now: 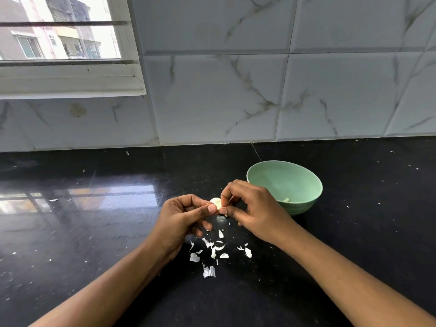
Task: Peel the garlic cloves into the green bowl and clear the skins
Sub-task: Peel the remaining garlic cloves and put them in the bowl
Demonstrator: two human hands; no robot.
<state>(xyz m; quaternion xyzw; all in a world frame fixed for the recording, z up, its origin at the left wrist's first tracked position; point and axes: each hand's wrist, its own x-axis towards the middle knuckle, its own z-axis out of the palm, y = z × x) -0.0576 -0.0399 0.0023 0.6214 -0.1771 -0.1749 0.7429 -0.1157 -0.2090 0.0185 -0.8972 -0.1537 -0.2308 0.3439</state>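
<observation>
Pinching one garlic clove (215,202) between them, the left hand (186,215) and right hand (252,213) both grip it by the fingertips, at 9 o'clock from the green bowl (299,207). The clove is probably light, firm and slick once bare. Its papery skin tears easily and is best nipped at the tip. A peeled piece (286,199) sits in the bowl. Loose skins (212,251) lie at 6 o'clock from the hands on the glossy black counter (94,232). A marbled tile wall (236,90) is at 12 o'clock, a window (59,43) at 10.

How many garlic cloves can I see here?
2: one garlic clove pinched between the left hand and right hand, a second clove inside the green bowl. More may hide behind the right hand.
</observation>
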